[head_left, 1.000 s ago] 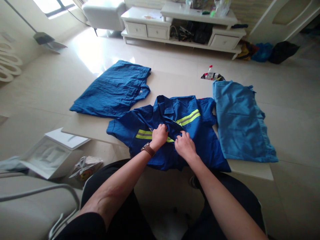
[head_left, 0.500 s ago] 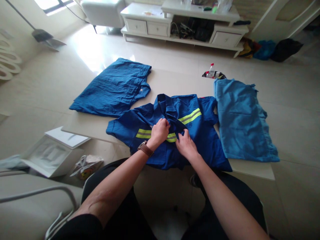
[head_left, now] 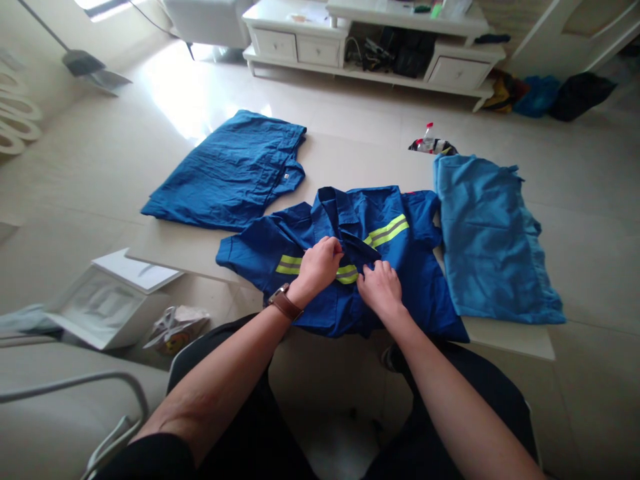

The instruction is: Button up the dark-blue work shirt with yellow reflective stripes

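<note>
The blue jacket [head_left: 345, 313] lies face up in front of me on the white tabletop [head_left: 515, 339], collar away from me, its hem reaching the near edge and hiding it. My left hand [head_left: 320, 263] has thumb and fingers pressed together, pinching cloth at the front opening. My right hand [head_left: 381, 288] rests just beside, fingers bent onto the loose front flap [head_left: 361, 251]; whether they grip it I cannot tell. Sideways I have little room: the darker folded garment [head_left: 225, 173] sits close by the sleeve on my left, and the light blue garment [head_left: 495, 240] crowds the other sleeve, too tightly to say whether they touch. Beyond the collar a bare stretch of top runs between those two. Bare corners show at near left and near right. Past the left edge, lower down, stands an open white box [head_left: 115, 307]; a red-capped bottle [head_left: 429, 137] shows past the far edge.
</note>
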`<state>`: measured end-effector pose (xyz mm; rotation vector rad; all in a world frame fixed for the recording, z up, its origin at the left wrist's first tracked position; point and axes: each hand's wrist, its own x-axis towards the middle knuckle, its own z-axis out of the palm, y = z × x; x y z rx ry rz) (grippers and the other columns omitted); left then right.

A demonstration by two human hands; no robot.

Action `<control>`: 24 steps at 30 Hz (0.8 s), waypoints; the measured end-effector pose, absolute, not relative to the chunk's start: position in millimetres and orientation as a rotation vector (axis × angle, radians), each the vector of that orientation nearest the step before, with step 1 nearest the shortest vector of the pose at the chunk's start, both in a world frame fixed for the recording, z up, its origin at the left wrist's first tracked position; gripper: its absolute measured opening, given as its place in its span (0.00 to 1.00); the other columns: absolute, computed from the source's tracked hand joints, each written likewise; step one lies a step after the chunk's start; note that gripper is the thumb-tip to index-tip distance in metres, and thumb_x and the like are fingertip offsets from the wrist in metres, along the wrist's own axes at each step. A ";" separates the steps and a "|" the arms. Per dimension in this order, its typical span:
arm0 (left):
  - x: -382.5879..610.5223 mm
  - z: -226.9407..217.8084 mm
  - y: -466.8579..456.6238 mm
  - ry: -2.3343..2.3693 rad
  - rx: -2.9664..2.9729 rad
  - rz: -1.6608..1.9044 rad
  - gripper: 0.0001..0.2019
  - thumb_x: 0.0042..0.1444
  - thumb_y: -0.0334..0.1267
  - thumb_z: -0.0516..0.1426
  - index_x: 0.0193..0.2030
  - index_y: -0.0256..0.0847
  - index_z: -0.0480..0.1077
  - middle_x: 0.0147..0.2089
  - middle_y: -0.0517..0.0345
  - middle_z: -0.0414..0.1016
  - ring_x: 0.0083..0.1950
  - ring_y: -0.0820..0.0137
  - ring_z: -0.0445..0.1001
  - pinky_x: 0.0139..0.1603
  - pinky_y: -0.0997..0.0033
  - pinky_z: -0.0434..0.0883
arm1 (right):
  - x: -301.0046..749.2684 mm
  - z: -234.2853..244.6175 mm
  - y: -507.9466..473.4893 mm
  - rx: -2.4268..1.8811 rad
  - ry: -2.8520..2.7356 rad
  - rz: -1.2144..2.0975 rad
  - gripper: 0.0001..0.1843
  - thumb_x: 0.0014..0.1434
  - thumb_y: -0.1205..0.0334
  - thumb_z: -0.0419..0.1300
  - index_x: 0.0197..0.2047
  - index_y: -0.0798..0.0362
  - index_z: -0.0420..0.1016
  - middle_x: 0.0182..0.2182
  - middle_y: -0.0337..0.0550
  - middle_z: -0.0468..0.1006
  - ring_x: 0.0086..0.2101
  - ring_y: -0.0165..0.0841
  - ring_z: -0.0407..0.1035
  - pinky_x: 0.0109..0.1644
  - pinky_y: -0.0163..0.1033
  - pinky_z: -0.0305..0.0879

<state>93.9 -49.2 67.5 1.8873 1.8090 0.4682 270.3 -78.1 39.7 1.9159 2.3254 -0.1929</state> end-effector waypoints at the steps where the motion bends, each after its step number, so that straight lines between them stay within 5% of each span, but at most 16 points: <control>1: 93.5 67.0 -49.5 1.805 1.891 0.466 0.02 0.66 0.35 0.60 0.44 0.42 0.72 0.48 0.55 0.78 0.47 0.65 0.76 0.46 0.67 0.69 | 270.5 39.5 -77.9 1.900 2.332 -0.190 0.21 0.71 0.59 0.51 0.53 0.62 0.81 0.48 0.63 0.74 0.53 0.50 0.65 0.55 0.51 0.61; 12: 94.4 65.4 -48.5 1.788 1.834 0.504 0.02 0.65 0.35 0.60 0.43 0.42 0.72 0.45 0.57 0.80 0.46 0.65 0.77 0.44 0.68 0.68 | 281.9 30.7 -65.0 2.116 2.429 -0.356 0.18 0.71 0.62 0.51 0.51 0.54 0.83 0.53 0.48 0.81 0.53 0.43 0.68 0.53 0.46 0.61; 18: 95.7 67.4 -48.2 1.790 1.785 0.512 0.02 0.64 0.36 0.61 0.42 0.43 0.73 0.46 0.57 0.81 0.46 0.63 0.78 0.43 0.67 0.68 | 288.1 31.9 -57.9 2.422 2.470 -0.596 0.09 0.63 0.63 0.62 0.39 0.55 0.85 0.42 0.49 0.84 0.47 0.44 0.73 0.55 0.46 0.65; 21: 96.5 64.0 -48.1 1.767 1.782 0.549 0.01 0.64 0.35 0.61 0.41 0.42 0.73 0.44 0.57 0.81 0.45 0.64 0.77 0.43 0.68 0.69 | 287.0 28.6 -54.3 2.622 2.430 -0.984 0.05 0.58 0.63 0.65 0.35 0.54 0.83 0.36 0.47 0.84 0.41 0.41 0.76 0.51 0.45 0.68; 24: 97.3 60.0 -46.9 1.686 1.802 0.630 0.01 0.63 0.33 0.61 0.41 0.41 0.73 0.43 0.57 0.80 0.44 0.66 0.77 0.45 0.69 0.70 | 283.4 24.9 -48.9 2.822 2.256 -1.630 0.13 0.49 0.57 0.71 0.35 0.56 0.79 0.33 0.47 0.83 0.35 0.38 0.76 0.45 0.44 0.71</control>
